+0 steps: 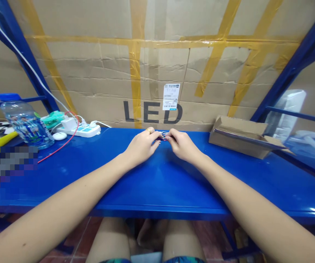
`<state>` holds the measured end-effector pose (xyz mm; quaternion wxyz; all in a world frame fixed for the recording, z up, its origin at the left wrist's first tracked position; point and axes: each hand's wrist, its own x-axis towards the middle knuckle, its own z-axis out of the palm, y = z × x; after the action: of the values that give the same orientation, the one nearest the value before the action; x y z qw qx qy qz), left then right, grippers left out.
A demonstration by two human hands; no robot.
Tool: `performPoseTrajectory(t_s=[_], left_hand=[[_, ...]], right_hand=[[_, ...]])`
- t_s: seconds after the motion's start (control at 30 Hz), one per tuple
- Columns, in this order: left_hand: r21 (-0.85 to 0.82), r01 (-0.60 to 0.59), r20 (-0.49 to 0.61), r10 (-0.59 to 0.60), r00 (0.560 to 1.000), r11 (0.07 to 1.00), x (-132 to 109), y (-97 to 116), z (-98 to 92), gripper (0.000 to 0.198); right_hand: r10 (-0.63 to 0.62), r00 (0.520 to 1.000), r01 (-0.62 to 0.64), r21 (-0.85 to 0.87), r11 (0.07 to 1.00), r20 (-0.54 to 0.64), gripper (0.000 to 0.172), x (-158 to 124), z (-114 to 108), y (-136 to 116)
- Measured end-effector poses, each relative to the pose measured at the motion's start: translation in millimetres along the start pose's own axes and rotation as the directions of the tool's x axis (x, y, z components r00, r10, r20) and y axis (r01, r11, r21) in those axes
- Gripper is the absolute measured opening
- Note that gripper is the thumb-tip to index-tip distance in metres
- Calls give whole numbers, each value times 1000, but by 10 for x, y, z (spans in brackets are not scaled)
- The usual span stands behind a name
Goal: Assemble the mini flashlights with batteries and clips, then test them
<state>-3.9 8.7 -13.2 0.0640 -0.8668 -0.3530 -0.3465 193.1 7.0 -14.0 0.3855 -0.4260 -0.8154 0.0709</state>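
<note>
A broad wall of creased brown cardboard [97,84], printed with the dark letters LED and crossed by glossy yellow tape [135,73], rises behind a smooth blue metal table [157,182]. On the near side of that cardboard, centred below its lettering, is a small bundle of thin wires [163,136], mostly pale with some red. It sits between the fingertips of the left hand [142,146] and the right hand [181,145]. Both hands are closed in a pinch, thumbs against fingers, gripping the wires from either side; the strands are too small to make out in detail. A ring [148,130] shows on the left hand.

Above the lettering's right end, a white paper label [171,96] is stuck to the cardboard. Near the cardboard's lower left stand a white plastic power strip [87,130] with plugs in it and a clear, blue-capped bottle [27,122]; a thin red cable [53,152] curves beside them. At the cardboard's lower right lies a long, open carton [236,142]. Blue metal posts [280,73] slant up at the cardboard's two sides, and reddish floor tiles [76,237] show below the table.
</note>
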Motion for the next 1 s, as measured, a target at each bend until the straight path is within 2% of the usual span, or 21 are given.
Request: performPoseTrajectory(t_s=[0.17, 0.3, 0.4, 0.53, 0.7, 0.77, 0.93, 1.0], left_hand=[[-123, 125, -38, -131, 991, 984, 48, -99, -49, 12], [-253, 182, -44, -199, 979, 950, 61, -160, -86, 10], [-298, 157, -58, -182, 982, 942, 53, -157, -86, 10], [-301, 76, -51, -96, 994, 950, 45, -114, -71, 11], [-322, -6, -45, -9, 999, 947, 40, -63, -61, 16], [-360, 9, -34, -23, 999, 933, 36, -53, -56, 17], [-503, 150, 30, -156, 987, 851, 36, -49, -55, 17], [-525, 160, 34, -167, 985, 836, 40, -43, -69, 14]], right_hand=[[128, 992, -127, 174, 977, 3, 19, 38, -32, 70], [239, 968, -252, 387, 887, 83, 14, 67, -58, 85], [270, 946, -324, 523, 788, 179, 6, 80, -73, 58], [225, 933, -356, 628, 692, 282, 15, 79, -106, 16], [29, 932, -245, 568, 785, 362, 27, 35, -80, -47], [30, 929, -245, 552, 797, 369, 25, 17, -43, -61], [94, 946, -256, 535, 805, 311, 15, 11, -20, -63], [92, 944, -258, 539, 802, 316, 16, 14, -40, -62]])
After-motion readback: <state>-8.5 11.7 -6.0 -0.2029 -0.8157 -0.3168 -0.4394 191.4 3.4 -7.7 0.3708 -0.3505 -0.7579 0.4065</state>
